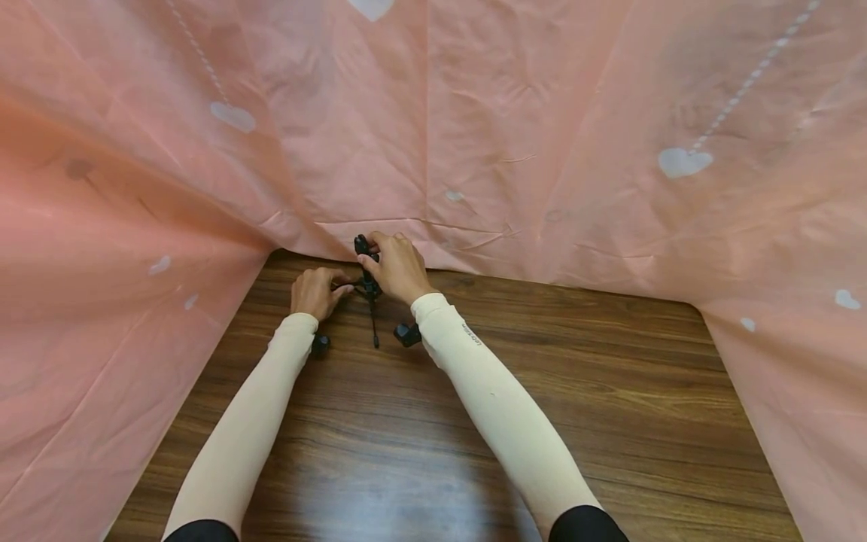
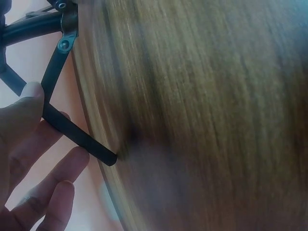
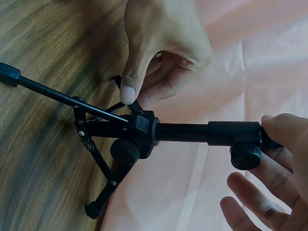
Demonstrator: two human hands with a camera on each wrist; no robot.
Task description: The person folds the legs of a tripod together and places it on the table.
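A small black tripod (image 3: pixel 183 132) stands on the wooden tabletop near its back edge, its hinged legs spread. My left hand (image 1: pixel 317 292) pinches one of its legs (image 2: pixel 79 134), thumb on the near side and fingers behind. The top end of the tripod's post is pinched by my right hand (image 1: pixel 401 267), whose other fingers are spaced apart below it. In the right wrist view a ribbed knob (image 3: pixel 246 156) sits on the upper tube, and a second knob (image 3: pixel 125 151) is on the leg hub. One leg (image 1: pixel 375 324) points toward me.
Pink curtain (image 1: pixel 474 135) with white hearts hangs behind the table and along both sides. The brown wooden tabletop (image 1: pixel 576 361) stretches to the right and toward me. Black wrist cameras (image 1: pixel 407 334) are strapped beneath the pale sleeves.
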